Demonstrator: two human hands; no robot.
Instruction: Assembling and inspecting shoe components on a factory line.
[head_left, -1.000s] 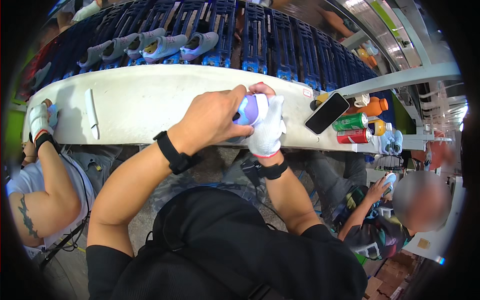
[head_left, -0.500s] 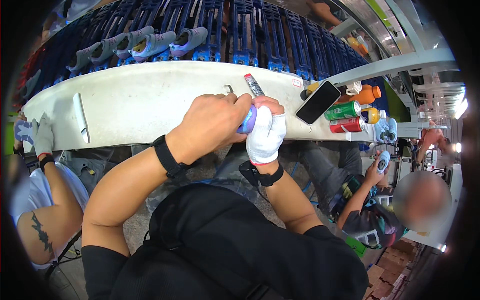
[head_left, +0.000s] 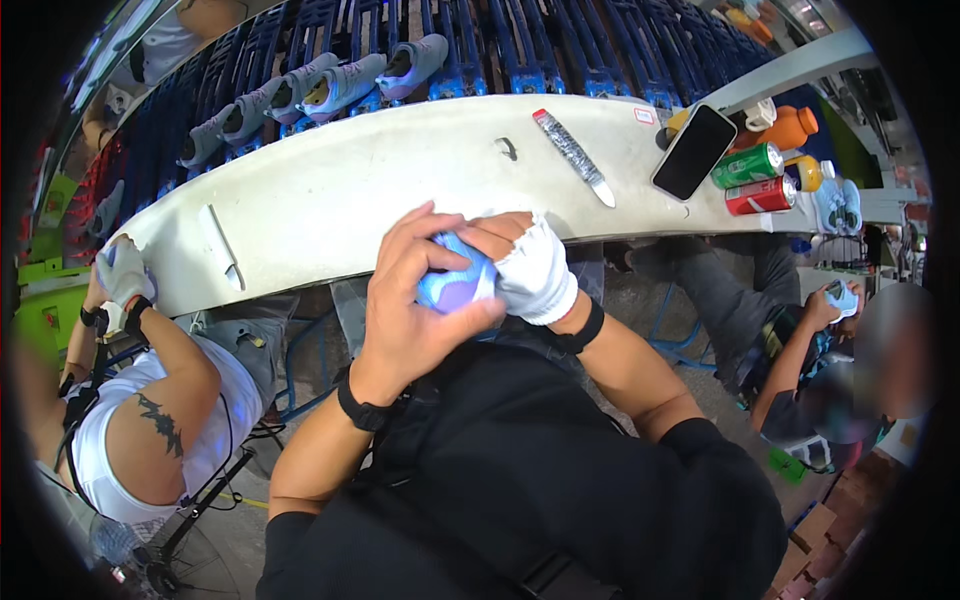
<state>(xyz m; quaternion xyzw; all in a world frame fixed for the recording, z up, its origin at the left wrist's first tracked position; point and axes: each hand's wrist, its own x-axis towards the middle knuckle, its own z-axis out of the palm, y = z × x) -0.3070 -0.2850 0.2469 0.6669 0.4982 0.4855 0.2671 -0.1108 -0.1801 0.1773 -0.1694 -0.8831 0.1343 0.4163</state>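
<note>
A light blue and purple shoe (head_left: 458,288) is between my two hands, just in front of my body at the table's near edge. My bare left hand (head_left: 410,300) wraps it from the left, fingers curled over the top and thumb across the near side. From the right, my right hand (head_left: 530,265), in a white glove with bare fingertips, grips its other end. Both hands cover much of the shoe. Beyond them on the table (head_left: 370,190) lie a slim tool (head_left: 575,158) with a red-ended, wrapped handle and pale tip, and a small dark strip (head_left: 509,149).
Several shoes (head_left: 340,88) line the blue slatted conveyor (head_left: 520,60). At right sit a phone (head_left: 694,152), green can (head_left: 748,165), red can (head_left: 760,195), orange bottle (head_left: 790,128) and blue shoe (head_left: 838,207). A white-handled blade (head_left: 220,247) lies left. Co-workers sit both sides.
The shoe has come closer to my body and turned, showing more blue and purple. My left fingers have spread round it. The red-ended tool, partly hidden before, is fully visible.
</note>
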